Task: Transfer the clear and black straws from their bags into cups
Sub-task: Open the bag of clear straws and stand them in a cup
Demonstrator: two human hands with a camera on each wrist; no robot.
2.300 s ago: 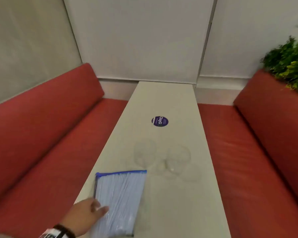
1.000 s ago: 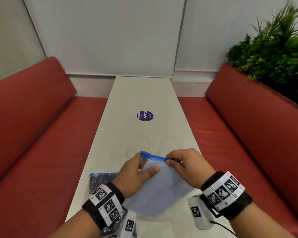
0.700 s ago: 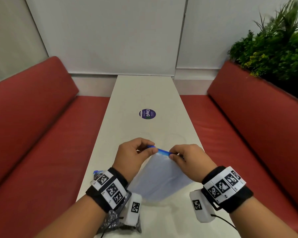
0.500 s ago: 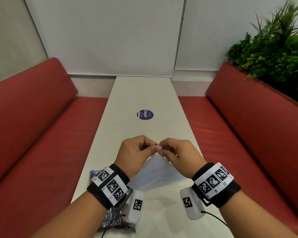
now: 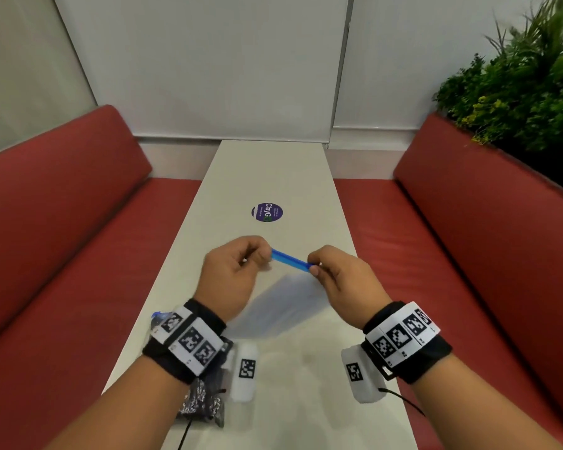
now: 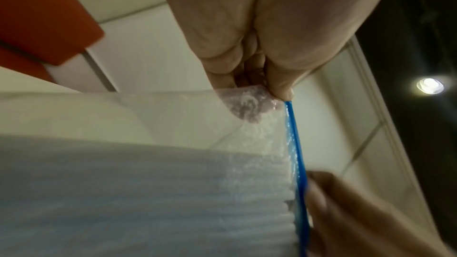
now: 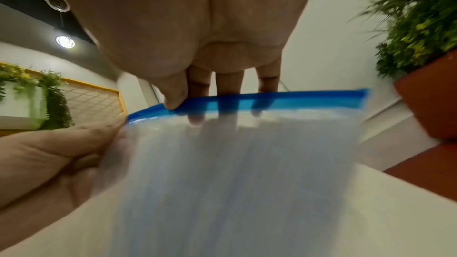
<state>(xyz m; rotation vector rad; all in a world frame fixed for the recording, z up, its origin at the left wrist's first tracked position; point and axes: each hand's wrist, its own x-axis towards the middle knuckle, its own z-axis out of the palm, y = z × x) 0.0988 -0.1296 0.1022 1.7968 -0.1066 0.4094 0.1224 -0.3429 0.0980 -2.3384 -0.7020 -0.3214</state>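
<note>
A zip bag of clear straws (image 5: 281, 305) hangs above the white table (image 5: 273, 170), held up between both hands. My left hand (image 5: 231, 274) pinches one end of its blue zip strip (image 5: 290, 261); my right hand (image 5: 338, 277) pinches the strip further right. In the left wrist view the blue strip (image 6: 295, 155) runs down from the left fingertips (image 6: 281, 91). In the right wrist view the right thumb (image 7: 173, 97) and fingers clamp the strip (image 7: 296, 99). A bag of black straws (image 5: 203, 404) lies under my left forearm, mostly hidden. The cups are hidden behind my hands.
Red bench seats (image 5: 62, 254) run along both sides of the narrow table. A round purple sticker (image 5: 267, 212) lies mid-table. A green plant (image 5: 517, 79) stands behind the right backrest. The white wall closes the far end.
Both hands lifted the clear-straw bag off the table and came together at its zip strip. They have since moved apart along it, exposing the blue strip between them.
</note>
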